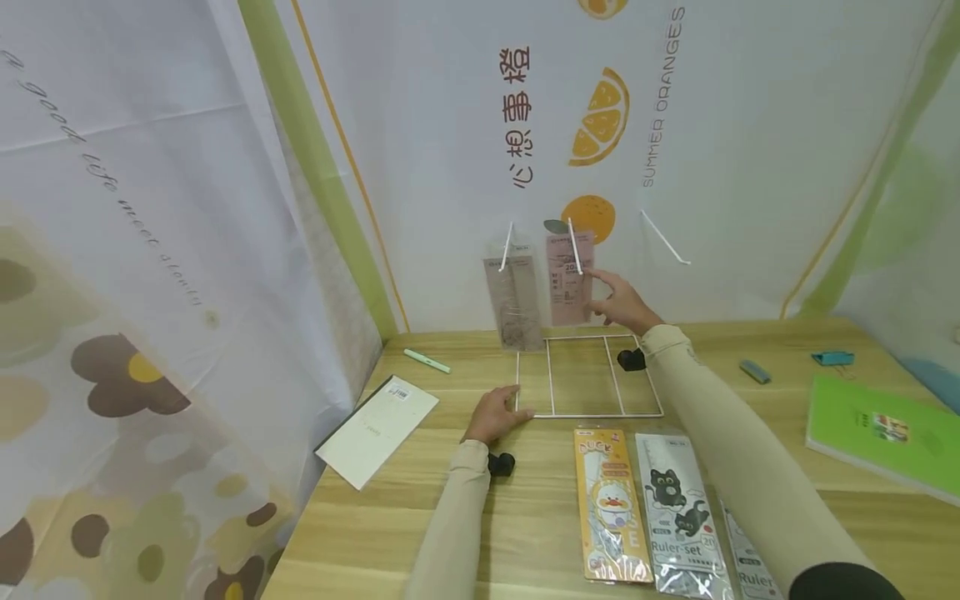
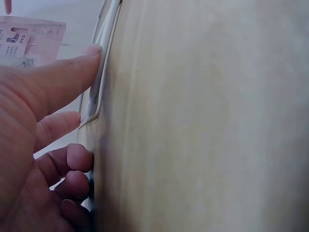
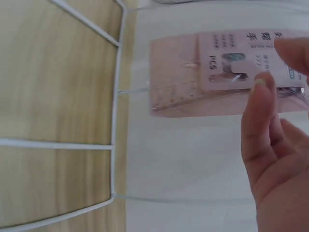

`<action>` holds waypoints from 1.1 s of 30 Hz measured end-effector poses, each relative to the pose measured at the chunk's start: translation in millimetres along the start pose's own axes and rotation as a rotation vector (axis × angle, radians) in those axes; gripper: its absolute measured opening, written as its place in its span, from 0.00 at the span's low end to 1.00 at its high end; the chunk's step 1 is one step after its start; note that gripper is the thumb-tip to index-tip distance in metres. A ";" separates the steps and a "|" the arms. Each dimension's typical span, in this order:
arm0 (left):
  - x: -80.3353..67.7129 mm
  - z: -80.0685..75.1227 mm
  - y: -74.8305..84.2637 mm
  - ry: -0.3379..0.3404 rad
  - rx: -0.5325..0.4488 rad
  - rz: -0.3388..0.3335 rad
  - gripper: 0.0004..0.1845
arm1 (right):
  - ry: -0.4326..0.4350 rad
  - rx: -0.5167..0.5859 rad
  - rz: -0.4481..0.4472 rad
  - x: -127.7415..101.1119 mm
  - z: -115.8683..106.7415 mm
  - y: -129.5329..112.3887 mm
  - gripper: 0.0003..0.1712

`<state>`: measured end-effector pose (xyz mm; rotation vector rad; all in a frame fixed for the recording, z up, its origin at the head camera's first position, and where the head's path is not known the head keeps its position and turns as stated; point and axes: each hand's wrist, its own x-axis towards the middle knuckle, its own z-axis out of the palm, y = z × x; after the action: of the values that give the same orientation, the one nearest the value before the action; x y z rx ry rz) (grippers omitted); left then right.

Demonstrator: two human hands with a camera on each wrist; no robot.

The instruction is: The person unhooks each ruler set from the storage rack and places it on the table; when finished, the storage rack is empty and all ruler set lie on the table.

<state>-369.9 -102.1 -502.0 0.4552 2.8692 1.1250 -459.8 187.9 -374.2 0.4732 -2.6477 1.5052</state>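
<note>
A white wire rack stands on the wooden table, its upright part against the back wall with three slanted hooks. A pink packet hangs on the middle hook and a grey-brown packet on the left one. My right hand reaches up to the pink packet, its straight fingers touching the packet's right edge. My left hand rests on the rack's front left corner. In the left wrist view its thumb presses on the wire.
Three ruler-set packets lie at the front: an orange duck one, a grey cat one and a third. A white booklet and mint pen lie left. A green notebook, grey eraser and teal clip lie right.
</note>
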 end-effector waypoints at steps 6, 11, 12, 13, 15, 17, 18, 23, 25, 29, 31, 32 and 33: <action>-3.1 0.1 3.3 -0.010 -0.001 -0.014 0.34 | 0.015 0.074 0.030 11.0 -1.8 -9.6 0.45; -2.6 2.6 2.1 -0.008 0.001 -0.019 0.34 | 0.056 0.118 0.005 11.9 1.0 -14.8 0.44; -2.2 2.8 1.7 -0.005 0.003 -0.021 0.34 | 0.059 0.129 -0.001 12.7 1.6 -15.0 0.44; -1.8 2.8 1.2 -0.001 0.007 -0.021 0.34 | 0.063 0.140 -0.005 13.7 2.4 -15.1 0.44; -1.3 2.4 0.6 0.002 0.016 -0.024 0.34 | 0.070 0.161 -0.012 15.2 3.5 -15.5 0.44; -0.8 1.3 0.2 0.004 0.025 -0.024 0.34 | 0.079 0.175 -0.026 16.3 4.8 -15.9 0.43; -0.2 0.6 0.0 0.004 0.029 -0.024 0.34 | 0.084 0.177 -0.034 16.6 5.3 -16.3 0.43; 1.6 1.4 0.9 -0.008 0.037 -0.025 0.34 | 0.144 0.172 -0.051 11.8 5.3 -13.6 0.40; 1.9 1.7 0.8 -0.011 0.034 -0.030 0.34 | 0.168 0.166 -0.063 9.7 6.1 -12.7 0.38; 1.8 1.3 0.1 -0.017 0.021 -0.044 0.35 | 0.211 0.177 -0.122 4.2 9.6 -9.7 0.34; 1.8 1.0 -0.7 -0.015 0.017 -0.041 0.35 | 0.224 0.191 -0.163 0.7 11.8 -8.0 0.33; 1.9 1.0 -1.2 -0.013 0.017 -0.037 0.34 | 0.226 0.194 -0.177 -1.4 12.8 -7.4 0.33; 2.1 1.0 -1.6 -0.014 0.018 -0.036 0.34 | 0.226 0.197 -0.193 -4.0 13.8 -7.2 0.32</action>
<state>-372.3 -101.9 -503.6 0.4084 2.8662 1.0867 -452.6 173.7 -376.3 0.5187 -2.2289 1.6568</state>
